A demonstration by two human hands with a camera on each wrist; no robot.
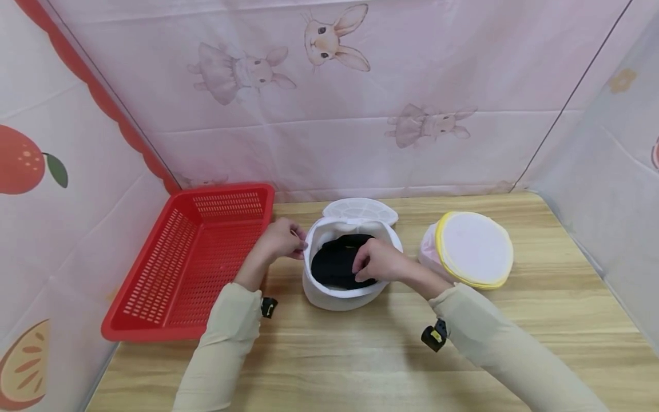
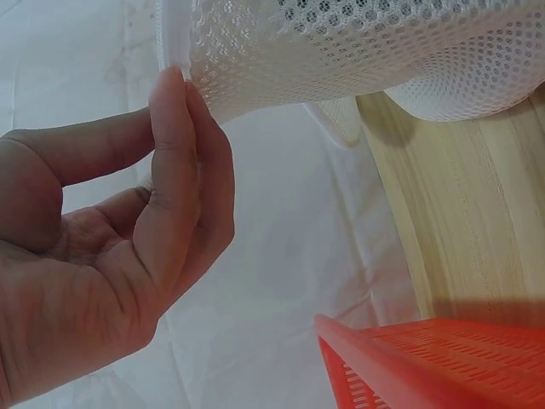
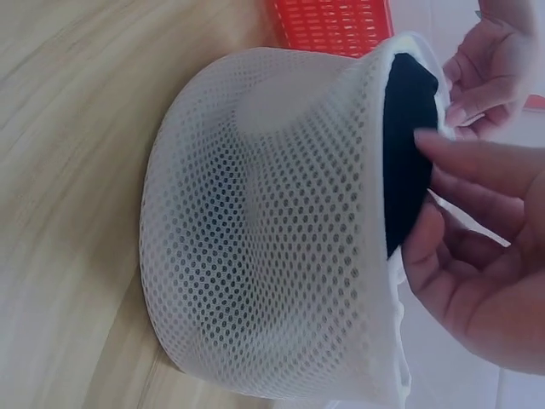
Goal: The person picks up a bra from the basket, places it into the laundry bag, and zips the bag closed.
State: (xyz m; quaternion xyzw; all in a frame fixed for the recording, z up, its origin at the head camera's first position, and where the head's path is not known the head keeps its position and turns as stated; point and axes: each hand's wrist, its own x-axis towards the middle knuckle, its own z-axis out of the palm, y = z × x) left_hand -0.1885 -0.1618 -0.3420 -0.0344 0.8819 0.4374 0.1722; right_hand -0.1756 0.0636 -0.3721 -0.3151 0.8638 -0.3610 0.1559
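The left hand (image 1: 282, 237) pinches the rim of a white mesh bag (image 1: 334, 300) near the middle of the desk's (image 1: 350, 366) far edge; the right hand (image 1: 383, 260) has bent fingers at the black cloth (image 1: 332, 268) inside, whether gripping I cannot tell; a red basket (image 1: 154, 333) lines the left edge

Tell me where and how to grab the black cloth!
Pinch the black cloth from above, probably near its left edge: the white bag walls it in, leaving its open top, and the right hand is over its right side.
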